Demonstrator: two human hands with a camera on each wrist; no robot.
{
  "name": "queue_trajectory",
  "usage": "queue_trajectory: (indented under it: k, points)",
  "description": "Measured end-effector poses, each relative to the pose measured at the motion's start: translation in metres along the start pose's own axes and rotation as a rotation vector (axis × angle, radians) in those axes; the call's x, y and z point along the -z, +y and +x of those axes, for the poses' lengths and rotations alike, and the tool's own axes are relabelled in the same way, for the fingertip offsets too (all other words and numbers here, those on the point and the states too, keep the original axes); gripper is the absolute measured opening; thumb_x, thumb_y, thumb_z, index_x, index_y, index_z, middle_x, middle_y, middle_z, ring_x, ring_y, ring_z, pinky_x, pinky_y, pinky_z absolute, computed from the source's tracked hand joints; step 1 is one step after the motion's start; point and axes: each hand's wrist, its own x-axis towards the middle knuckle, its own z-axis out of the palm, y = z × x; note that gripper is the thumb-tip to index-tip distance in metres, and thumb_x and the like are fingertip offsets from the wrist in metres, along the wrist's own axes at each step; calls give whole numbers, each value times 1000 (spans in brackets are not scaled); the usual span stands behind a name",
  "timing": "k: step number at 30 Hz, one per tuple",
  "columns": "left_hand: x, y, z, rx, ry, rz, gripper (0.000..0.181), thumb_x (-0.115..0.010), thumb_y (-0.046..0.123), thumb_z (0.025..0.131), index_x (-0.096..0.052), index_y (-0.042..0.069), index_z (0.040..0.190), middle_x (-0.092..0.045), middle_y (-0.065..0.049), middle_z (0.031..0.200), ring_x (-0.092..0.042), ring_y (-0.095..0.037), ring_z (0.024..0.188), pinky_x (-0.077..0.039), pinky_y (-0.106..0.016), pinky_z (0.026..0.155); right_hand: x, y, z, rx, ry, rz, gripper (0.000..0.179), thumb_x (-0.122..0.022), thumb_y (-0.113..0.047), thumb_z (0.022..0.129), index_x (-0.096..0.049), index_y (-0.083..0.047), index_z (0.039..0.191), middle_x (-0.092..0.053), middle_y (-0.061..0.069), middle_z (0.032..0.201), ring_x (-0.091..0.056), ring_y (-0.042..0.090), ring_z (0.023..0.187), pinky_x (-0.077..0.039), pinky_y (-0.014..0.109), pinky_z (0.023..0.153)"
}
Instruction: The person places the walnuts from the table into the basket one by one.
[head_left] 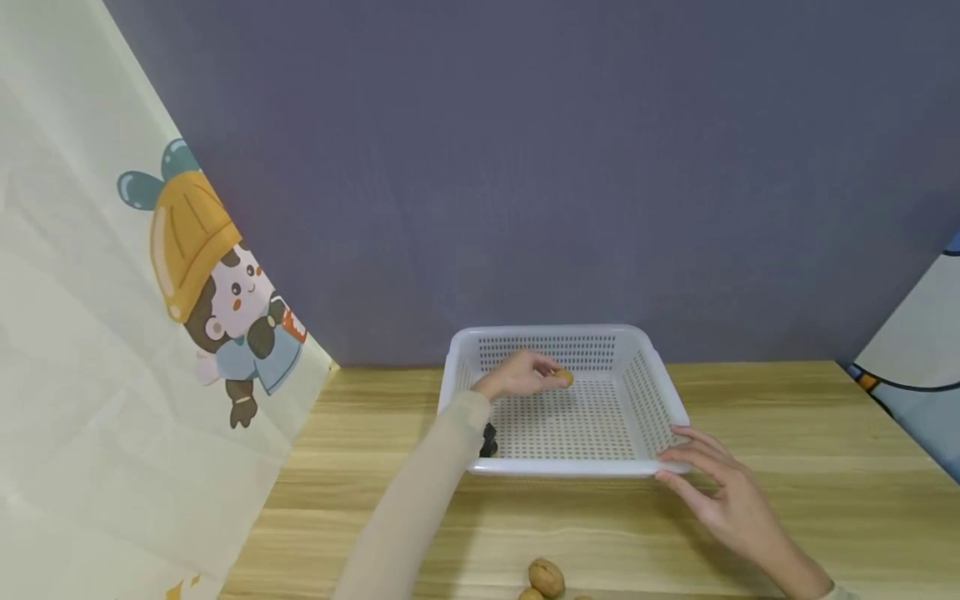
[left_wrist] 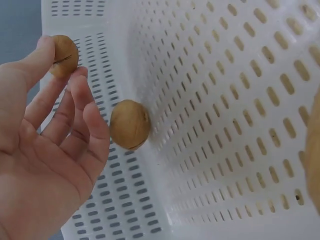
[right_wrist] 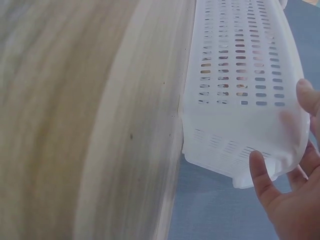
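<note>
My left hand (head_left: 525, 375) is inside the white perforated basket (head_left: 551, 467), pinching a walnut (left_wrist: 64, 56) between thumb and fingertips. Below those fingers, a second walnut (left_wrist: 130, 125) lies on the basket floor against the side wall in the left wrist view. At the basket's front right corner, my right hand (head_left: 716, 492) grips the rim, its thumb outside and fingers over the edge. The right wrist view shows the same hand (right_wrist: 295, 200) around that corner, with the slotted outer wall facing the camera.
Several walnuts (head_left: 546, 577) lie on the wooden table (head_left: 360, 467) at the near edge, partly cut off. A black object (head_left: 489, 440) shows beside the left sleeve. Behind the basket rises a dark grey-blue panel (head_left: 525, 167); a cartoon-printed sheet (head_left: 90, 333) hangs at left.
</note>
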Motion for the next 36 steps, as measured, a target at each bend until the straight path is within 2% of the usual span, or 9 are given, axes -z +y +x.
queue_trajectory:
  k: [3, 8, 13, 22, 27, 31, 36]
  points:
    - [-2, -1, 0, 16, -8, 12, 38, -76, 44, 99, -78, 20, 128, -74, -3, 130, -68, -18, 119, -58, -35, 101, 0, -1, 0, -7, -2, 2, 48, -91, 8, 63, -80, -19, 102, -81, 3, 106, -51, -5, 140, -31, 6, 117]
    - [-3, -4, 0, 38, -10, 116, 39, -76, 42, 99, -76, 18, 130, -76, -5, 129, -71, -19, 119, -58, -35, 104, 0, -1, 1, -5, -3, 5, 49, -91, 9, 63, -80, -19, 101, -81, 2, 103, -52, -5, 139, -31, 6, 118]
    - [-4, -2, -1, 51, -10, 189, 43, -76, 44, 99, -75, 18, 132, -77, -3, 128, -71, -18, 117, -59, -34, 101, 1, 1, 1, 8, -4, 8, 49, -91, 10, 63, -80, -18, 101, -80, 2, 103, -52, -3, 139, -32, 8, 119]
    - [-8, -3, 1, 88, 13, 248, 40, -80, 44, 95, -77, 24, 130, -78, 3, 123, -71, -15, 112, -59, -33, 95, -1, 3, -2, 8, -12, 19, 47, -92, 8, 63, -80, -17, 101, -80, 2, 103, -51, -3, 139, -30, 7, 118]
    - [-9, -3, 1, 94, 12, 252, 40, -82, 46, 94, -78, 24, 127, -78, 4, 122, -71, -14, 112, -59, -33, 97, -1, 1, 0, 8, -12, 23, 46, -91, 9, 63, -81, -15, 100, -80, 0, 104, -52, -3, 139, -31, 7, 119]
    - [-6, -2, 0, 89, 2, 201, 47, -80, 48, 94, -74, 22, 134, -76, 4, 122, -70, -14, 112, -58, -34, 98, 0, -1, 0, -2, -19, 17, 46, -91, 9, 64, -81, -16, 100, -80, 0, 105, -51, -4, 139, -30, 6, 118]
    - [2, 5, 0, 25, 10, 148, 49, -78, 41, 98, -71, 16, 139, -76, 2, 123, -69, -16, 114, -57, -36, 102, 1, -1, 0, -5, -16, 16, 45, -91, 9, 64, -81, -14, 100, -80, 1, 104, -51, -3, 139, -31, 6, 118]
